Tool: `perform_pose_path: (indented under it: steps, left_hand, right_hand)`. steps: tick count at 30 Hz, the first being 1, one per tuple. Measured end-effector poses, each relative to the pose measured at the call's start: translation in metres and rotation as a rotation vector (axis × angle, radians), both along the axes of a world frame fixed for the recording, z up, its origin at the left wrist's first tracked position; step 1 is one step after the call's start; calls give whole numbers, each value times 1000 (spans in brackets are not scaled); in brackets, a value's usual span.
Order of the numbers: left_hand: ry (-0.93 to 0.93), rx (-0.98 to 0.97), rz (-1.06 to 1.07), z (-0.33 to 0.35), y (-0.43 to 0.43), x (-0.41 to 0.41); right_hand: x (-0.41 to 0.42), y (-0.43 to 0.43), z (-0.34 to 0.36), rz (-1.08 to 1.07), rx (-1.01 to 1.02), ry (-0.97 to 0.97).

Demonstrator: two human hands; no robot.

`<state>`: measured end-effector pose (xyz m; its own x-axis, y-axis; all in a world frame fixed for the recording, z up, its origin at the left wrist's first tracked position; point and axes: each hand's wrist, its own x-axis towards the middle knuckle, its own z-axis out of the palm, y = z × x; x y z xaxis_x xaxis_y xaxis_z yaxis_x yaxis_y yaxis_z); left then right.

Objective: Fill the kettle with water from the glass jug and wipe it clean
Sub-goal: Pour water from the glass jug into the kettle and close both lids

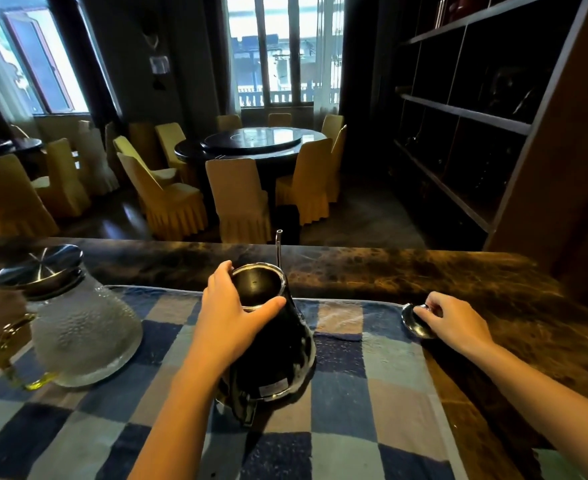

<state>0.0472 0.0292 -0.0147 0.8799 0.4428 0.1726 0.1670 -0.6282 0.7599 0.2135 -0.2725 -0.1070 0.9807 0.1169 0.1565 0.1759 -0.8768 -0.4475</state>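
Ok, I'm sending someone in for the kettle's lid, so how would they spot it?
Start at the blue checked cloth on the dark marbled counter. At the cloth's right edge, beyond the open black kettle, lies a small round shiny metal lid under the right hand. It is much smaller than the lid on the glass jug.

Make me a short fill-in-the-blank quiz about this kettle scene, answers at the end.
1. The left hand grips the open rim of the black ____.
2. The right hand rests on the kettle's ____.
3. The glass jug stands to the ____ of the kettle.

Answers: kettle; lid; left
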Motion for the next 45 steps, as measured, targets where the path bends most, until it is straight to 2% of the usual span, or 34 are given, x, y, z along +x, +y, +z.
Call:
perform_pose_path:
  steps: [4, 10, 13, 18, 34, 39, 45]
  left_hand:
    - [-3, -21, 1, -1, 0, -1]
    - [-23, -35, -11, -1, 1, -1]
    - [-28, -61, -10, 1, -1, -3]
    - [-55, -101, 23, -4, 3, -1]
    - [-54, -58, 12, -10, 6, 3]
    - [-55, -23, 17, -10, 5, 4]
    - [-73, -10, 20, -11, 5, 8]
  right_hand:
    - [-4, 49, 36, 157, 185, -55]
    - [-34, 138, 110, 543, 357, -141]
    - [-47, 171, 130, 695, 349, -146]
    - [-60, 209, 140, 826, 175, -199]
    - [-53, 221, 125, 855, 19, -110]
    - [-53, 224, 124, 840, -76, -135]
    - [-54, 224, 123, 838, -81, -163]
